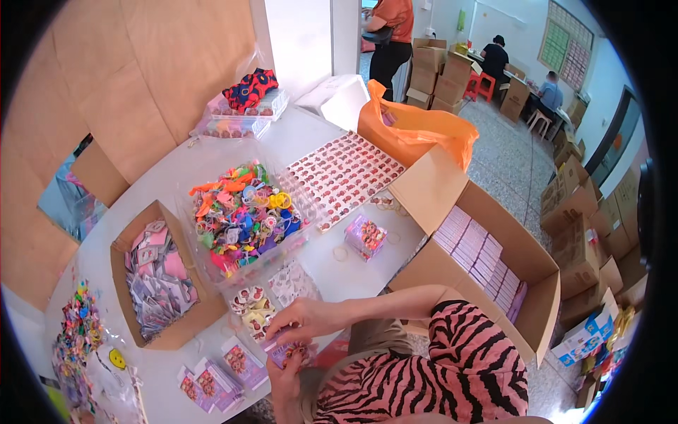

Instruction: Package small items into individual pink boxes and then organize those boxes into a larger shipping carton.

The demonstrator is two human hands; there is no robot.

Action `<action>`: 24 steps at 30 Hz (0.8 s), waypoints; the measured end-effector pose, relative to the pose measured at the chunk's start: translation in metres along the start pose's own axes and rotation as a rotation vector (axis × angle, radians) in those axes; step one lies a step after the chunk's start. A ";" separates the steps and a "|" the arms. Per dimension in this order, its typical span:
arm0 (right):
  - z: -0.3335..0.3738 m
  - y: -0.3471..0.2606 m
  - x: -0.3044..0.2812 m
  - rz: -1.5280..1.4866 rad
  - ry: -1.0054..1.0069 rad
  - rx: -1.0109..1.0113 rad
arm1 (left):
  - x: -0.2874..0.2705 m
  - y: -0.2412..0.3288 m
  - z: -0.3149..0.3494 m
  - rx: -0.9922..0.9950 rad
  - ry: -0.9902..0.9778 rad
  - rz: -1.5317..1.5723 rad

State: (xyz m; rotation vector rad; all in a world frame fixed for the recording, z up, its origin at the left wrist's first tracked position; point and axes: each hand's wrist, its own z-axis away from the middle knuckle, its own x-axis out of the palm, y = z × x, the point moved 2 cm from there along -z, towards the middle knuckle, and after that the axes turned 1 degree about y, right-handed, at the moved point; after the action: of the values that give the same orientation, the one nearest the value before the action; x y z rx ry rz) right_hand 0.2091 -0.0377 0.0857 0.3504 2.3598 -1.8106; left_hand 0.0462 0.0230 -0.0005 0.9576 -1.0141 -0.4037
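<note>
Both of my hands are closed on a small purple printed box at the table's near edge. From below, my left hand grips its lower end. My right hand reaches across from the right and pinches its upper end. Several flat purple boxes lie on the table left of my hands. Just beyond them is a clear tray holding round printed stickers and small white pieces. A stack of purple cards or boxes stands farther off on the table.
A clear bin of colourful small toys and a carton of packets stand on the white table. A sticker sheet and an orange bag lie beyond. An open carton of purple boxes stands right. People work in the background.
</note>
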 end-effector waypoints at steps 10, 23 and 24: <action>0.001 -0.005 0.009 0.012 -0.086 0.022 | 0.009 0.031 0.026 -0.106 -0.043 -0.225; -0.002 -0.009 -0.019 0.160 0.047 0.079 | 0.026 0.028 -0.004 -0.118 -0.068 -0.196; -0.001 -0.008 -0.016 0.156 0.045 0.079 | 0.024 0.027 -0.002 -0.119 -0.064 -0.197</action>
State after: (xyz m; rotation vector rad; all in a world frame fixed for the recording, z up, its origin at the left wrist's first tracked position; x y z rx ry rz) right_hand 0.2228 -0.0405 0.0971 0.5743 2.2237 -1.8447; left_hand 0.0562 0.0228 0.0344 0.9444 -0.9456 -0.6551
